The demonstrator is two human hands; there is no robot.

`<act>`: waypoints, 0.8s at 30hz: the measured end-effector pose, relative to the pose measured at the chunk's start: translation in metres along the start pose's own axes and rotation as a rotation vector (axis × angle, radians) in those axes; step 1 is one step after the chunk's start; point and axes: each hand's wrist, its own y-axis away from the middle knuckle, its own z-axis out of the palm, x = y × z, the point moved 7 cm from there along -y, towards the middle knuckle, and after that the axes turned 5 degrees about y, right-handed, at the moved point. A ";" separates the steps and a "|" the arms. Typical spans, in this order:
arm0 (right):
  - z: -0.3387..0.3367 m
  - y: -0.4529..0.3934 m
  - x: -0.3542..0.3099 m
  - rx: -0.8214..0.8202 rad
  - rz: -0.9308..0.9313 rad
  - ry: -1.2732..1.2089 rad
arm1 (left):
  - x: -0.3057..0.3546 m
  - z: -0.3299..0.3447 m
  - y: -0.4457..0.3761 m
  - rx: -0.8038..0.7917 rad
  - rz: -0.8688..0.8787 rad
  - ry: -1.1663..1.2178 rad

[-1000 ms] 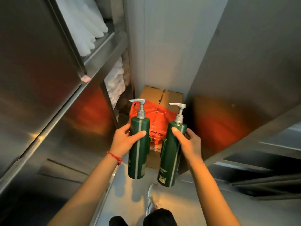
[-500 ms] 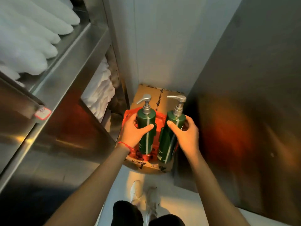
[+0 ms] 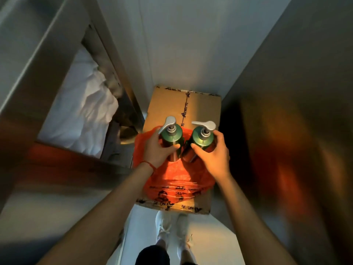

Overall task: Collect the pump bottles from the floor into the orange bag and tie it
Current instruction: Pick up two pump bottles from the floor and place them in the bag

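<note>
Shelf (image 3: 57,104) at left holding white linen (image 3: 84,111). Left hand (image 3: 158,150) clamped around left bottle (image 3: 172,134); right hand (image 3: 214,155) clamped around right bottle (image 3: 200,140). Both bottles upright over the orange bag (image 3: 177,180), which lies on the box (image 3: 202,108) toward its near edge.

The box (image 3: 198,109) stands on the floor (image 3: 208,238) against the wall (image 3: 183,44). The bag (image 3: 177,178) lies on the near half of the box. Two bottles are held upright side by side above the far part of the bag: the left bottle (image 3: 171,136) in the left hand (image 3: 159,152), the right bottle (image 3: 202,139) in the right hand (image 3: 214,156). The shelf (image 3: 47,60) is left of the box, with folded cloth (image 3: 84,111) in it. The shoes (image 3: 172,230) stand on the floor just in front of the box.
</note>
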 end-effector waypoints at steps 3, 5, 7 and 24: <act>0.011 -0.005 0.011 -0.026 -0.027 0.025 | -0.009 0.002 -0.004 0.026 0.014 -0.035; 0.018 -0.006 0.019 -0.056 -0.031 0.026 | -0.016 0.004 -0.006 0.025 0.015 -0.051; 0.021 -0.005 0.025 -0.057 -0.032 0.038 | -0.022 0.006 -0.005 0.009 0.015 -0.058; 0.021 0.006 0.015 -0.126 -0.046 0.000 | -0.006 0.002 0.012 -0.035 0.053 -0.036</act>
